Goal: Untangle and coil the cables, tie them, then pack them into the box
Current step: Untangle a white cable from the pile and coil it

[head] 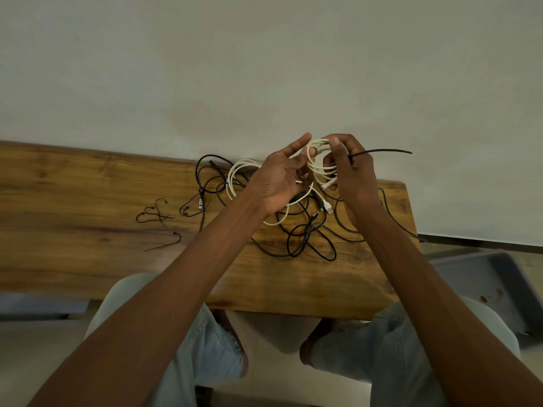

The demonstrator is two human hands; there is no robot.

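Both hands are raised above the far edge of the wooden table [88,186]. My right hand [354,174] pinches a small coil of white cable [318,167] and a black tie strip [385,151] that sticks out to the right. My left hand [279,177] touches the coil's left side, fingers partly spread. Below the hands lies a tangle of black cables [311,239] mixed with another white cable [239,174], whose USB plug [329,209] shows.
Several loose black ties [155,214] lie on the table left of the tangle, one more [166,244] nearer me. A grey box [496,289] sits on the floor to the right of the table. A pale wall rises behind the table. My knees are under the near edge.
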